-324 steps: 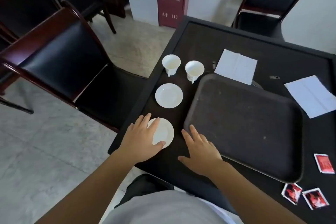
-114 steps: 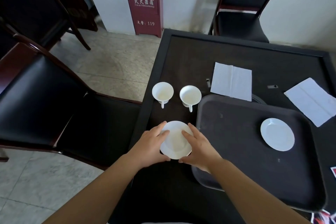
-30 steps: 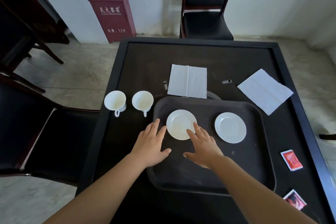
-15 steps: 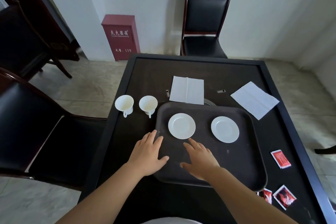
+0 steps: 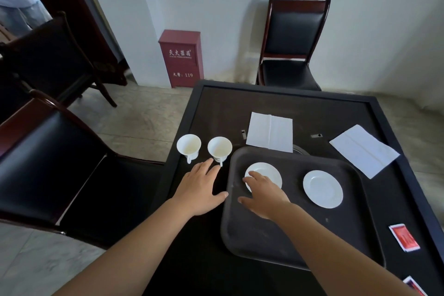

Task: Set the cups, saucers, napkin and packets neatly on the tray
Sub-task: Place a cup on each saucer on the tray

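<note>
Seen from the head camera, a person's two bare hands reach over a square black table (image 5: 276, 108) laid with white crockery. The left hand (image 5: 200, 187) lies palm down on the table just left of a dark brown rectangular plastic tray (image 5: 288, 243), its fingers (image 5: 206, 167) straight and spread, holding nothing; their tips stop just short of the handle of the nearer of two cups. That right-hand white ceramic cup (image 5: 219, 149) and the left-hand white ceramic cup (image 5: 188, 146) stand upright side by side on the table, off the tray's far left corner, handles turned toward the camera.

The right hand (image 5: 264, 191) is inside the tray, fingers loosely extended and gripping nothing, with the fingertips lying over the near left edge of a small round white saucer (image 5: 266, 172); whether they press on it cannot be told. A second round white saucer (image 5: 322, 188) lies flat to its right on the tray, apart from the hand.

A folded white paper napkin (image 5: 270, 132) lies on the table just beyond the tray's far rim. Another white paper napkin (image 5: 364, 149) lies at an angle near the table's right edge. A red packet (image 5: 404, 236) lies on the table right of the tray, and another red packet (image 5: 414, 285) shows partly at the bottom right corner.

Black-seated wooden chairs stand beside and beyond the table, and a red fire-extinguisher box (image 5: 181, 57) stands against the white wall.
</note>
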Motion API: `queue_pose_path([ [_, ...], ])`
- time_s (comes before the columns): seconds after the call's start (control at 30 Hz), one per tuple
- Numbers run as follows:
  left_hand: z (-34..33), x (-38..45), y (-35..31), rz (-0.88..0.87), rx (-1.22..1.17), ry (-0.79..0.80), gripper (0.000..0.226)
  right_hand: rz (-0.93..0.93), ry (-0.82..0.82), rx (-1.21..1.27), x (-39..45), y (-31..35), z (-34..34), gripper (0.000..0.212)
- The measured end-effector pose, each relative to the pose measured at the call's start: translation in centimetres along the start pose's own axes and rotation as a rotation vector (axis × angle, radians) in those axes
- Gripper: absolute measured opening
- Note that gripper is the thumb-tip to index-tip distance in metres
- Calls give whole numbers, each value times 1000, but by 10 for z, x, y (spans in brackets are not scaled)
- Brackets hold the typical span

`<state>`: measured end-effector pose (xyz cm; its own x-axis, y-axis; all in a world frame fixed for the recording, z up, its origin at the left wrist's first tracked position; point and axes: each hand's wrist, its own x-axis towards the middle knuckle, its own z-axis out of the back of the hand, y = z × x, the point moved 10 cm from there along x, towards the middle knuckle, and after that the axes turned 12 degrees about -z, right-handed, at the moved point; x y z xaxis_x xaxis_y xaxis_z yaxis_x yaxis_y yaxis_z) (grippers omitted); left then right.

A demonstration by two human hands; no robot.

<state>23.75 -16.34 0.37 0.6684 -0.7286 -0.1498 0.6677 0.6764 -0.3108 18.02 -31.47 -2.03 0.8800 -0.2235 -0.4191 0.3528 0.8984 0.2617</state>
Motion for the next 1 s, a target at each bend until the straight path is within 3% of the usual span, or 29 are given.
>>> queue_pose_path([
  [0.53,-15,105,95,56,-296,89,88,-42,17,133,137,40,17,75],
  [0.77,-40,137,101,51,-381,120,92,-79,116,263,178,39,-3,97],
  [1.0,-58,142,115,147,-480,89,101,-91,229,383,195,29,-23,98],
])
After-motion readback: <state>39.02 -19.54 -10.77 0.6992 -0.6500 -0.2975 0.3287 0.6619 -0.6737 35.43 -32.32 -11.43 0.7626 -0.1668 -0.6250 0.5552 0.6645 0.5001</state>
